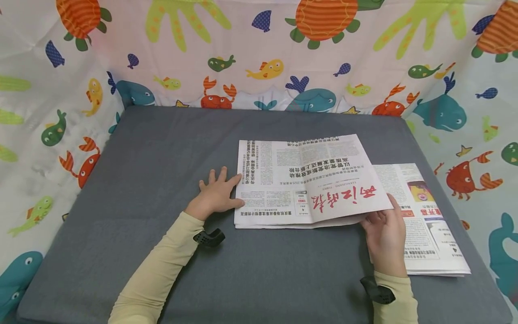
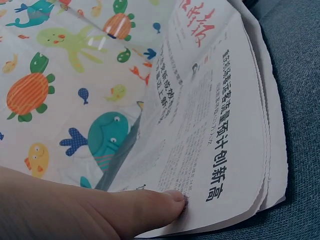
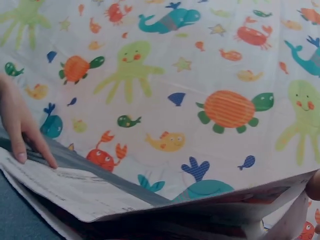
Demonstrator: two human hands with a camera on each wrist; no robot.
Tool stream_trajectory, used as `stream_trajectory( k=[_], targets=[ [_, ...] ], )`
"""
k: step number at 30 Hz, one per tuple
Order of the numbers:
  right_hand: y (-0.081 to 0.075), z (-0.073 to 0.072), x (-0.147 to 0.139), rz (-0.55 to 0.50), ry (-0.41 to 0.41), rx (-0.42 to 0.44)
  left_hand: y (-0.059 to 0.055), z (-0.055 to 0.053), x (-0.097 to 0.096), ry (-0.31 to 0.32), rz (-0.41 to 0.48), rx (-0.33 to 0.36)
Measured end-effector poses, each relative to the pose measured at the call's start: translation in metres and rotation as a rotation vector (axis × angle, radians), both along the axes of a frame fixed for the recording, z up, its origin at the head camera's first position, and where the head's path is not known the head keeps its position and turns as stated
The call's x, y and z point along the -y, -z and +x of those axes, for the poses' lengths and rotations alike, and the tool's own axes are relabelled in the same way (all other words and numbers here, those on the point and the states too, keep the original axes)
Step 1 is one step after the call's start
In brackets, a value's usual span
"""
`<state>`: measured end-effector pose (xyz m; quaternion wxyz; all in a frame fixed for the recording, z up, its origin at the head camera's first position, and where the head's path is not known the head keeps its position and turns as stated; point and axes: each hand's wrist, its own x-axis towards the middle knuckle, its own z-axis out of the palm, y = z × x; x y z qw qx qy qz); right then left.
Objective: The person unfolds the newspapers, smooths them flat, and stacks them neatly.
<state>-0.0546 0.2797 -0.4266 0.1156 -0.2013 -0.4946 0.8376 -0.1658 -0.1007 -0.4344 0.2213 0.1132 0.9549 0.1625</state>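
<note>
A folded newspaper (image 1: 275, 180) with a red masthead lies upside down to the head view, creased down its middle. My left hand (image 1: 216, 193) is spread at its left edge, thumb and forefinger touching the paper. The left wrist view has the thumb (image 2: 150, 207) lying straight on the printed page (image 2: 220, 125). My right hand (image 1: 386, 238) pinches the near right corner, which is raised. In the right wrist view the layers part below the lifted edge, and a bit of the right hand (image 3: 314, 187) appears at the frame's side.
A second folded newspaper (image 1: 433, 238) lies at the right, partly covered by the first paper and my right hand. Both rest on a grey cloth-covered table (image 1: 133, 180). A sea-animal curtain (image 1: 243, 40) hangs behind and along both sides.
</note>
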Motion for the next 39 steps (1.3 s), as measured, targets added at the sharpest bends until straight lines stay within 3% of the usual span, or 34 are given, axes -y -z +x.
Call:
stream_trajectory(
  k=[3, 7, 13, 17, 21, 24, 27, 31, 33, 35, 39],
  targets=[
    [-0.002, -0.001, -0.005, -0.089, 0.057, 0.013, 0.0, -0.001, 0.0, 0.002, 0.0, -0.002],
    [-0.003, -0.003, -0.009, -0.115, 0.101, -0.004, 0.0, -0.002, 0.0, 0.005, 0.002, -0.008],
    [-0.004, -0.004, -0.013, -0.038, 0.193, -0.006, -0.001, -0.003, 0.0, 0.007, 0.007, -0.002],
    [-0.009, -0.008, -0.012, 0.064, 0.245, 0.003, -0.005, -0.003, 0.001, -0.017, 0.02, 0.005],
    [-0.018, -0.014, -0.006, 0.331, 0.268, 0.008, -0.013, -0.004, -0.005, -0.048, 0.065, -0.035],
    [-0.027, -0.019, 0.004, 0.586, 0.182, 0.023, -0.02, -0.007, -0.019, -0.019, 0.098, -0.084],
    [-0.031, -0.022, 0.018, 0.881, -0.008, 0.068, -0.022, -0.011, -0.036, 0.061, 0.104, -0.111],
    [-0.022, -0.028, 0.039, 1.256, -0.296, 0.083, -0.017, -0.019, -0.058, 0.169, 0.088, -0.129],
    [-0.011, -0.03, 0.05, 1.385, -0.399, 0.065, -0.013, -0.024, -0.067, 0.203, 0.08, -0.138],
    [0.0, -0.031, 0.059, 1.497, -0.465, 0.055, -0.007, -0.028, -0.074, 0.229, 0.065, -0.153],
    [0.019, -0.032, 0.071, 1.656, -0.492, 0.025, 0.008, -0.033, -0.082, 0.271, 0.031, -0.148]
  ],
)
